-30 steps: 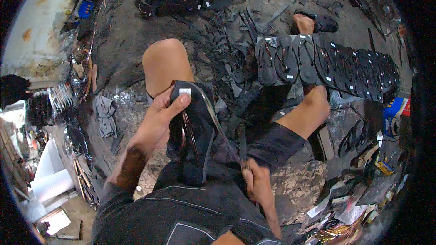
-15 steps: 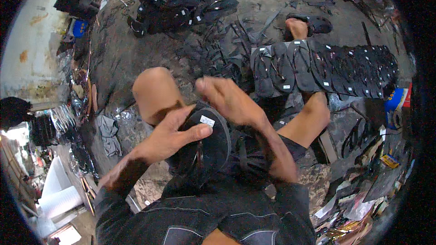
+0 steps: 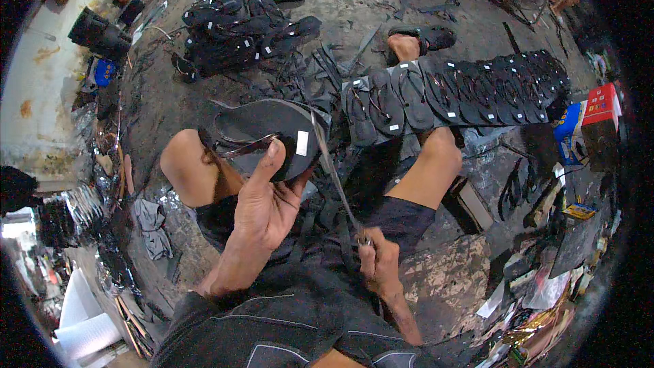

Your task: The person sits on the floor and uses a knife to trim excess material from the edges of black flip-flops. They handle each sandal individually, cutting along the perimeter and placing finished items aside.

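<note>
My left hand [image 3: 264, 221] grips a black flip-flop [image 3: 272, 119] by its heel end, thumb on top and fingers beneath. A white sticker [image 3: 301, 143] sits on the footbed near the heel, and the dark thong straps face up. From the sole's edge a long, thin grey strip [image 3: 334, 170] runs down to my right hand [image 3: 379, 259], which is closed around its lower end. A small shiny bit shows at those fingers; I cannot make out what it is.
Past my right knee stands a long row of black flip-flops [image 3: 415, 99] with white stickers. A heap of flip-flops [image 3: 252, 24] lies ahead on the left, with dark offcuts [image 3: 330, 61] beside it. Blue-and-red boxes [image 3: 572, 133] and scraps line the right.
The flip-flop has been raised and tilted away from my lap. My right hand has come back from beyond the sole to near my waist, now holding the strip.
</note>
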`<act>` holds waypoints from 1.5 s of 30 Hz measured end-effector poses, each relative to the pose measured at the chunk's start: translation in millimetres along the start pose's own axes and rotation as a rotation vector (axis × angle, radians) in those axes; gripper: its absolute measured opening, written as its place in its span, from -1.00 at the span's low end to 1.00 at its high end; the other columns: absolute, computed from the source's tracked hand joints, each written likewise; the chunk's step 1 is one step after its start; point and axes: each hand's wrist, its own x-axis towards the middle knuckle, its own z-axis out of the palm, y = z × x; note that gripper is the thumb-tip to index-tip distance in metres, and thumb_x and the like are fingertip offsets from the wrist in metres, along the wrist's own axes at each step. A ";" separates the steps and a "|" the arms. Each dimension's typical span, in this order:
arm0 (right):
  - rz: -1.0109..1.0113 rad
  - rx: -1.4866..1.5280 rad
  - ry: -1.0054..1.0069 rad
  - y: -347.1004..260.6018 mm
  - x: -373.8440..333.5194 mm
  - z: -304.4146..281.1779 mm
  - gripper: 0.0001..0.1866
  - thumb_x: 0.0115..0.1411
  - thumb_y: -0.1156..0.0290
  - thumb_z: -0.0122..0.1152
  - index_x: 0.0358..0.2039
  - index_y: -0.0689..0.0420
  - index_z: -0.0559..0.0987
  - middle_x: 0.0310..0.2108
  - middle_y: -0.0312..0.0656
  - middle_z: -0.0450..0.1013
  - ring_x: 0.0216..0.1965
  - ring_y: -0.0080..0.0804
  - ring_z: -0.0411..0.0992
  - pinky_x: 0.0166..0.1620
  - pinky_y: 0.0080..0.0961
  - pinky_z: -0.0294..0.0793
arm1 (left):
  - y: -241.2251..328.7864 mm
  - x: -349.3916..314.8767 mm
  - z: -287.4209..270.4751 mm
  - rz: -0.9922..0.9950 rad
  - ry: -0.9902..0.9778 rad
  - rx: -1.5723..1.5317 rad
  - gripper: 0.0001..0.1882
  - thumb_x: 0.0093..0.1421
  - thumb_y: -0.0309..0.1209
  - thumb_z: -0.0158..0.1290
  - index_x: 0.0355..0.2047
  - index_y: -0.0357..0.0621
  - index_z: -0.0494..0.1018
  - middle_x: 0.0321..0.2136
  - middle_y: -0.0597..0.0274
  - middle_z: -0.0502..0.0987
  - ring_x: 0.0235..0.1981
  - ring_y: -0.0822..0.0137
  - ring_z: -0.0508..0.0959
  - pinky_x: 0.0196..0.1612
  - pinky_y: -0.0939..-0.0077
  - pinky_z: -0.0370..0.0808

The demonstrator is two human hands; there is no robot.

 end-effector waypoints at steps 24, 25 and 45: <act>0.212 0.063 0.390 66.3 63.5 -22.7 -0.68 0.49 0.12 -0.05 -0.12 0.14 0.44 -0.42 -0.23 0.41 -0.49 -0.42 0.39 -0.38 -0.49 0.42 | 69.2 114.1 34.5 0.195 -0.110 -0.034 -0.54 0.36 -0.01 0.02 0.09 -0.04 0.41 -0.02 0.20 0.54 -0.08 0.12 0.58 -0.09 0.15 0.55; 0.249 0.030 0.530 75.5 44.3 -42.8 -0.67 0.47 0.09 0.00 -0.09 0.13 0.43 -0.39 -0.22 0.41 -0.50 -0.47 0.39 -0.40 -0.56 0.42 | 64.8 152.9 18.8 0.204 -0.103 0.054 -0.56 0.33 -0.02 0.07 0.04 -0.04 0.41 -0.07 0.19 0.53 -0.10 0.14 0.56 -0.12 0.18 0.55; 0.449 0.311 0.088 58.7 93.5 25.7 -0.64 0.46 0.12 0.02 -0.33 0.18 0.41 -0.59 -0.27 0.25 -0.59 -0.51 0.20 -0.50 -0.50 0.21 | -76.2 206.2 -17.0 0.007 0.240 1.271 -0.49 0.24 0.06 0.20 -0.32 -0.24 0.56 -0.54 0.32 0.52 -0.62 0.42 0.47 -0.70 0.43 0.37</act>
